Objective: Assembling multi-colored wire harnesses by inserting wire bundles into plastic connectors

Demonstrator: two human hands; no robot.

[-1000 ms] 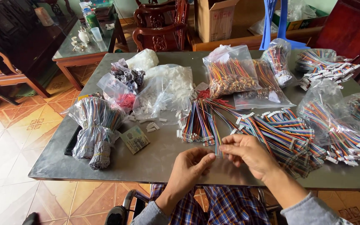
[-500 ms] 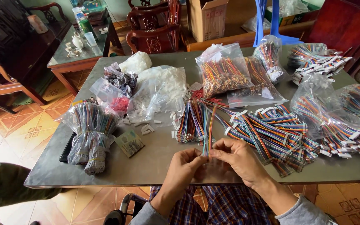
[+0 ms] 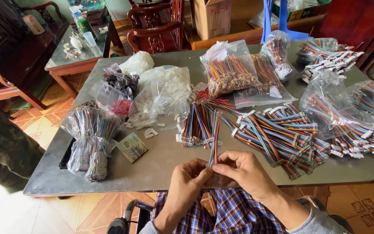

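My left hand (image 3: 186, 183) and my right hand (image 3: 244, 172) meet at the near edge of the grey table (image 3: 161, 160). Together they pinch the near end of a thin multicoloured ribbon cable (image 3: 214, 138), which runs away from me towards a loose bundle of similar cables (image 3: 198, 122). Fingertips of both hands touch at the cable's end. A larger heap of rainbow cables with white connectors (image 3: 282, 134) lies just right of my right hand.
Clear bags of cables (image 3: 229, 71) and white plastic connectors (image 3: 163, 93) cover the table's far half. Wrapped wire bundles (image 3: 89, 138) and a small packet (image 3: 132, 147) lie at the left. A wooden chair (image 3: 154, 26), a cardboard box (image 3: 213, 17) and a glass side table (image 3: 78, 47) stand beyond. A person's camouflage sleeve (image 3: 1, 147) is at the left.
Both hands came closer together and nearer to me, gripping the cable end. The view shifted, and the camouflage sleeve has come into view at the left.
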